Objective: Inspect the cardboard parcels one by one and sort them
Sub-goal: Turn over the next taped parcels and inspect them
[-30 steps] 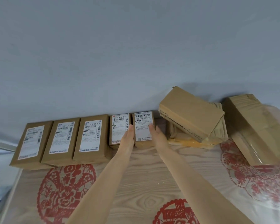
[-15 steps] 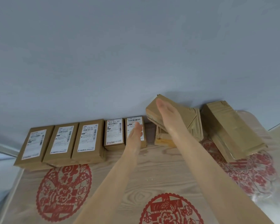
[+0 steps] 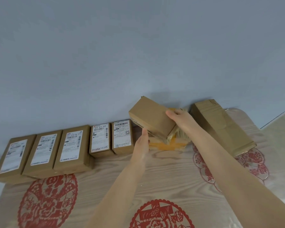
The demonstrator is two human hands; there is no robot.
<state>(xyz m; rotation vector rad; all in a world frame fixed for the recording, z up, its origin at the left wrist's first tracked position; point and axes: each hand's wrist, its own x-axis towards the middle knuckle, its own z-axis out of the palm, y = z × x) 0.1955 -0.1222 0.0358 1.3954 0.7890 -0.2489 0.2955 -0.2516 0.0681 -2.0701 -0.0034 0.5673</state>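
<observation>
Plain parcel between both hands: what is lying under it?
A parcel bound with yellow tape lies under the plain parcel, which the right hand grips and the left hand touches. Its front edge shows; its top and any label are covered.

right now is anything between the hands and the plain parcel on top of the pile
Nothing visible stands between them. The right hand grips the right end of the top parcel, and the left hand reaches its lower left edge with straight fingers.

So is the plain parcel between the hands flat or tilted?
Tilted: the plain parcel lies slanted on the yellow-taped parcel beneath, its left end overhanging; the right hand grips its right end.
</observation>
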